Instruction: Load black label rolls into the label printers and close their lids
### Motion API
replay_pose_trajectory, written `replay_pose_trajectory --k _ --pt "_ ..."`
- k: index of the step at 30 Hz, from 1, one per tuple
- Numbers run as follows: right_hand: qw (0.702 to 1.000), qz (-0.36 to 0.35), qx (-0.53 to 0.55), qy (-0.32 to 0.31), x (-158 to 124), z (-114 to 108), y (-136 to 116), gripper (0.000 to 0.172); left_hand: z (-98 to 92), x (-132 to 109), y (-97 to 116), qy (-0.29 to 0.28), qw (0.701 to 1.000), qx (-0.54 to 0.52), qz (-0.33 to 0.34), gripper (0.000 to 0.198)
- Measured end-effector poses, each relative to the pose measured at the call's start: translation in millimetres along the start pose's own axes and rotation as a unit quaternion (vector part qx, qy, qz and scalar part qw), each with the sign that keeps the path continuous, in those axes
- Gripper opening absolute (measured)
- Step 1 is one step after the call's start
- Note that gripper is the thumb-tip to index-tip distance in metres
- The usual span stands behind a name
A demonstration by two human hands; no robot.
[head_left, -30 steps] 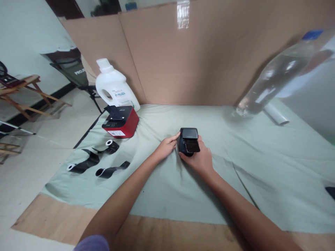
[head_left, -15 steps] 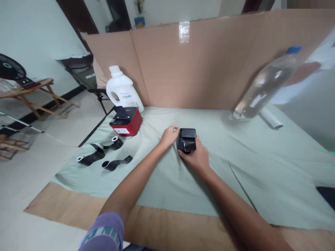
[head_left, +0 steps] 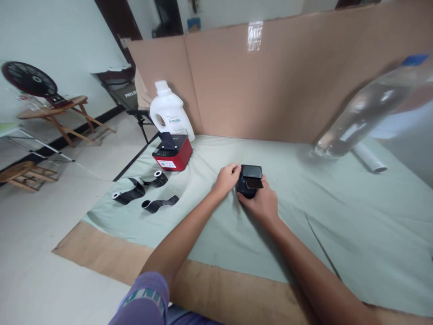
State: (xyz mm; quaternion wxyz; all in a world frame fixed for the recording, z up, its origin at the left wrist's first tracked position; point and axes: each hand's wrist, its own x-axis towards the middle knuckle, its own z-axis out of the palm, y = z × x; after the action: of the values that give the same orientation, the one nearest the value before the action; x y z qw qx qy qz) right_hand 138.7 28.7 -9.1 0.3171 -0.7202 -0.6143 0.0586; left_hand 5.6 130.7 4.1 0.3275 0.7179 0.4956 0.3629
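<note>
A small black printer (head_left: 248,188) with a flap-like top stands on the green cloth, and a short strip of dark paper (head_left: 254,183) juts from its front. My right hand (head_left: 264,202) wraps around its right side and near edge, the thumb in front. At its left side, my left hand (head_left: 228,178) has curled fingers pressed to the upper left edge. Their tips are partly hidden. To the left sits a red and black printer (head_left: 174,154) with dark paper standing out of its top. Several black paper rolls (head_left: 129,194) lie partly unwound in front of it.
Behind the cloth rises a cardboard panel (head_left: 250,90). A white jug (head_left: 172,110) stands at the back left. At the right, a large clear bottle (head_left: 367,113) leans at a slant, near a grey tube (head_left: 369,159). The wooden table edge (head_left: 101,241) shows in front.
My view has turned a little left, so everything sits further right. The paper strip on the black printer now points more outward to the right. Both hands remain on the printer.
</note>
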Motion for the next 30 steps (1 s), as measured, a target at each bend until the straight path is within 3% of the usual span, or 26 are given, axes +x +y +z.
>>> replay_pose_trajectory --k 7,9,12,15,21,25,30 --pt "1.0 0.002 0.007 -0.017 1 1 2 0.086 9.0 -4 -1 -0.017 0.991 -0.125 0.05 0.029" --pt "1.0 0.002 0.012 -0.022 1 2 2 0.086 8.3 -5 9 -0.016 0.984 -0.175 0.027 0.027" --pt "0.999 0.011 0.014 -0.03 2 1 2 0.085 3.0 -8 29 -0.073 0.963 -0.258 -0.029 0.025" --pt "0.999 0.014 0.007 -0.039 2 -1 0 0.082 -1.4 -9 36 -0.084 0.964 -0.249 -0.024 0.015" --pt "0.999 0.016 0.003 -0.039 3 -2 0 0.082 6.9 -3 2 0.015 0.99 -0.141 0.0 0.03" --pt "0.999 0.029 0.009 -0.042 2 -2 1 0.093 7.5 -2 -10 -0.013 0.993 -0.114 0.011 0.043" --pt "0.999 0.017 0.007 -0.042 2 2 5 0.099 3.5 9 -23 -0.058 0.985 -0.163 0.014 0.046"
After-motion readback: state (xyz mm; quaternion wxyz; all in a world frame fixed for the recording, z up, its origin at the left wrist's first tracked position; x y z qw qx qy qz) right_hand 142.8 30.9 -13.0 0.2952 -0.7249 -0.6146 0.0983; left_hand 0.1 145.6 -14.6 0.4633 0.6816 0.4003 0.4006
